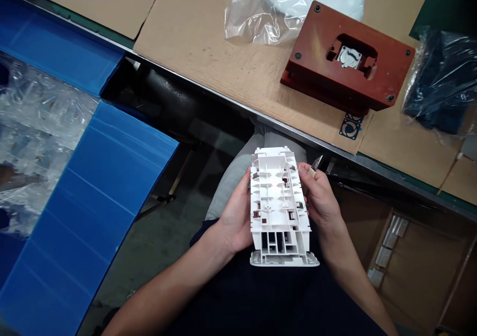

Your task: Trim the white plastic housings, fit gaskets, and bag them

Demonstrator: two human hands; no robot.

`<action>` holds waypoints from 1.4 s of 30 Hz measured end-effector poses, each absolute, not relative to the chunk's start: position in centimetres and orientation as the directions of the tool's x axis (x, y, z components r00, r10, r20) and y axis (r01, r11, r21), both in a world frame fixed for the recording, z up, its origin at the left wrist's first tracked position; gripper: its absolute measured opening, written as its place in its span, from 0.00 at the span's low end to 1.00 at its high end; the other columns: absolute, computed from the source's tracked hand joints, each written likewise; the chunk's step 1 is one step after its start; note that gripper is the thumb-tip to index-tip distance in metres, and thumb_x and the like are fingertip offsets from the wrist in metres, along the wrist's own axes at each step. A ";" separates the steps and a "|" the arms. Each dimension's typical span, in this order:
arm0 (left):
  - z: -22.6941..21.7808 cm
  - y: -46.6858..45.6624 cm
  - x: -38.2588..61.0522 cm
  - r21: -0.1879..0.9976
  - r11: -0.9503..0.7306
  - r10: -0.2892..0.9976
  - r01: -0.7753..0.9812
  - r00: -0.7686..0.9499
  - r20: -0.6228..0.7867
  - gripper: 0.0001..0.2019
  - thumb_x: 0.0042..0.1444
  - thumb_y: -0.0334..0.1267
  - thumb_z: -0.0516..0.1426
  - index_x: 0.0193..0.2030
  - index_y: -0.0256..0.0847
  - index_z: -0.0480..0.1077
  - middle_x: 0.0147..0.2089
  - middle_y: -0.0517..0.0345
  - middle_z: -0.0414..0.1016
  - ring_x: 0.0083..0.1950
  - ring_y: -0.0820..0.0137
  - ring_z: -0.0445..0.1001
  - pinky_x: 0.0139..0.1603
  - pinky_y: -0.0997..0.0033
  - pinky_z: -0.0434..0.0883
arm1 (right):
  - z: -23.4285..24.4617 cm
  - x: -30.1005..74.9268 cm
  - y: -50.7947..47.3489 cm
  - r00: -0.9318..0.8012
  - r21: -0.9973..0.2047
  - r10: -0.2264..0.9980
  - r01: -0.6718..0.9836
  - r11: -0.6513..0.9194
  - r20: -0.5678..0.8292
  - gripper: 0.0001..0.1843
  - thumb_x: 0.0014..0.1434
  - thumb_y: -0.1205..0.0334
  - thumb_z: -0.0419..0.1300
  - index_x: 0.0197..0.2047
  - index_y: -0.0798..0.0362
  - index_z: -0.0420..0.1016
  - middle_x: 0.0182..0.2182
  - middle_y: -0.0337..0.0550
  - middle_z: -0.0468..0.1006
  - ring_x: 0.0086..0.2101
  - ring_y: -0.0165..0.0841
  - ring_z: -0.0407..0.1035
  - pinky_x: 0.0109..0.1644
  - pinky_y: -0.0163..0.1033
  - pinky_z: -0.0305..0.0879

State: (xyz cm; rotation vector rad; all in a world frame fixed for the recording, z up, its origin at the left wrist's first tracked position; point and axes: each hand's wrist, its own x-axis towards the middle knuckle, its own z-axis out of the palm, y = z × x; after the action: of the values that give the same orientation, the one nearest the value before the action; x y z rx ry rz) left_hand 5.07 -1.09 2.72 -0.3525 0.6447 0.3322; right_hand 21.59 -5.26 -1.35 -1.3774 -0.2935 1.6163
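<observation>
Both my hands hold a white moulded plastic housing (278, 207) up over my lap, its ribbed, slotted inner side facing me. My left hand (235, 212) grips its left side. My right hand (319, 196) grips its right side near the far end. A small knife with a steel blade (317, 163) and a pale handle pokes out from between my right fingers. The housing's underside is hidden.
Cardboard on the bench carries a red-brown mould block (346, 60) with a metal insert, a clear bag (261, 15) and a dark bag (441, 82). Blue corrugated sheets (89, 197) and plastic film lie left. Metal pieces (385, 246) sit in a cardboard box lower right.
</observation>
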 end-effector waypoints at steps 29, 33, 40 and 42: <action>2.9 -1.3 4.7 -0.051 0.903 0.293 -0.428 0.696 -0.656 0.34 0.66 0.60 0.47 0.64 0.33 0.68 0.57 0.40 0.78 0.60 0.44 0.74 0.63 0.46 0.67 | -1.0 22.1 -5.4 0.135 -0.767 0.797 -0.405 -0.498 -0.589 0.15 0.57 0.47 0.68 0.35 0.50 0.76 0.18 0.33 0.68 0.16 0.26 0.60 0.16 0.31 0.55; 2.4 -2.0 4.2 0.206 0.867 0.474 -0.455 0.622 -0.623 0.33 0.62 0.60 0.55 0.66 0.40 0.67 0.63 0.44 0.73 0.66 0.44 0.67 0.68 0.46 0.60 | -0.2 22.7 -5.3 0.229 -0.879 0.863 -0.283 -0.384 -0.451 0.20 0.54 0.52 0.72 0.48 0.48 0.80 0.41 0.44 0.81 0.36 0.34 0.75 0.37 0.36 0.73; 2.7 -1.7 4.0 0.662 0.737 0.630 -0.135 0.493 -0.600 0.45 0.54 0.47 0.68 0.74 0.51 0.50 0.70 0.45 0.61 0.68 0.51 0.62 0.66 0.51 0.62 | 0.6 22.5 -5.9 -0.006 -0.885 0.903 -0.194 -0.423 -0.430 0.47 0.48 0.59 0.77 0.68 0.45 0.65 0.63 0.49 0.72 0.60 0.49 0.67 0.60 0.49 0.68; 3.0 -1.1 3.7 0.715 0.698 0.634 -0.039 0.498 -0.591 0.45 0.50 0.42 0.71 0.72 0.51 0.55 0.67 0.48 0.63 0.64 0.56 0.65 0.65 0.55 0.63 | 0.3 22.5 -5.8 0.056 -0.820 0.874 -0.379 -0.429 -0.483 0.41 0.51 0.52 0.74 0.66 0.47 0.68 0.57 0.51 0.77 0.56 0.49 0.72 0.57 0.51 0.71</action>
State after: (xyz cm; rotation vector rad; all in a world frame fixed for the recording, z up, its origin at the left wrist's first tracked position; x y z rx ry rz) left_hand 3.69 -1.11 3.05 0.7016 0.9752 0.4501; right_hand 22.51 -5.80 0.30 -1.3215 -0.5553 1.5788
